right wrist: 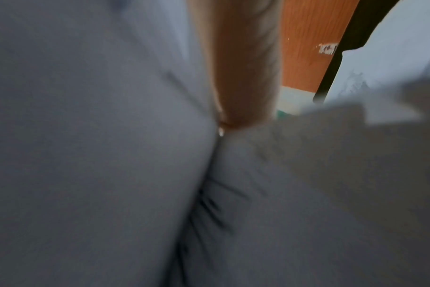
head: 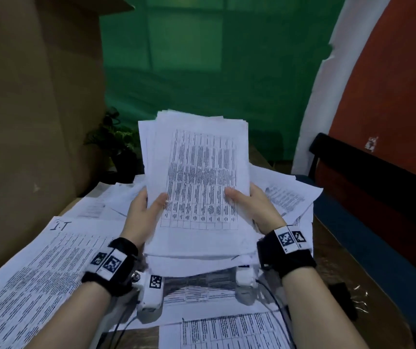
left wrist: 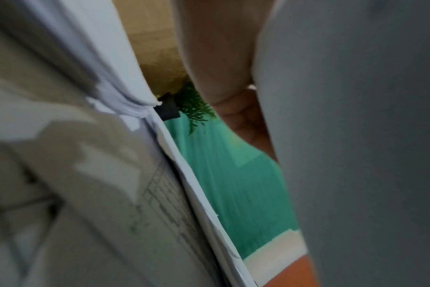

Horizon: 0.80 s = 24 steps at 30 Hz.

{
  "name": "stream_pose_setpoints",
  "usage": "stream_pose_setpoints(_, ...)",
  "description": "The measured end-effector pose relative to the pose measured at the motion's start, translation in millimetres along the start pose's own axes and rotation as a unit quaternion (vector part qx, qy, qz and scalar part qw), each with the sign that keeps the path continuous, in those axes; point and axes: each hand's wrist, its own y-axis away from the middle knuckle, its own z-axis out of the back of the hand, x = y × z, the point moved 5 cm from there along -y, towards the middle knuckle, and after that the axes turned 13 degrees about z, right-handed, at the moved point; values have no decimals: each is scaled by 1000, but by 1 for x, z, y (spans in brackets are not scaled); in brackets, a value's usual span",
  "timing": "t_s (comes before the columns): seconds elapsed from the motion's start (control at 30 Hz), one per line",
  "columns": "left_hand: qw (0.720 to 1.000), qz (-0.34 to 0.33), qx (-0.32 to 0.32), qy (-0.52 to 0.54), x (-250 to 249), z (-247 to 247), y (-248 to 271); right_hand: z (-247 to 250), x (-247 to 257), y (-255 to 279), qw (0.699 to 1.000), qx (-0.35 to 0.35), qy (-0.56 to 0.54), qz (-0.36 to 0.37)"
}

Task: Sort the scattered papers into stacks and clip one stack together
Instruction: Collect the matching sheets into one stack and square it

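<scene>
Both hands hold one thick stack of printed papers (head: 197, 177) upright in the middle of the head view, its bottom edge down on the papers on the table. My left hand (head: 146, 210) grips its left edge, thumb on the front sheet. My right hand (head: 249, 205) grips the right edge the same way. The top sheet shows a printed table. In the left wrist view the back of the stack (left wrist: 356, 136) fills the right side, with my left hand (left wrist: 233, 87) against it. The blurred right wrist view shows grey paper (right wrist: 98, 136) and my right hand (right wrist: 246, 77). A black binder clip (head: 341, 295) lies at the right.
Loose printed sheets (head: 33, 280) cover the wooden table (head: 332, 258) on the left, front and back right. Small metal clips (head: 360, 298) lie near the black binder clip. A cardboard box (head: 25, 109) stands left, a potted plant (head: 116, 139) behind, a dark chair (head: 378, 177) on the right.
</scene>
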Motion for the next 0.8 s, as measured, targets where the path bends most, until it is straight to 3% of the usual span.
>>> stream_pose_setpoints(0.13,987,-136,-55,-72,-52,0,11,8,45,0,993,-18,30,114)
stream_pose_setpoints(0.23,978,-176,-102,-41,-84,-1,12,9,75,2,985,3,91,146)
stream_pose_setpoints(0.4,951,-270,-148,35,-128,-16,33,4,117,13,978,-21,-12,209)
stream_pose_setpoints(0.5,953,-259,-154,33,-126,-16,35,12,113,19,979,-36,-72,187)
stream_pose_setpoints(0.6,959,-243,-140,-28,-118,-22,41,8,102,24,989,-15,-49,138)
stream_pose_setpoints(0.8,923,-333,-193,-20,-184,-36,49,-1,167,14,962,-54,-27,265)
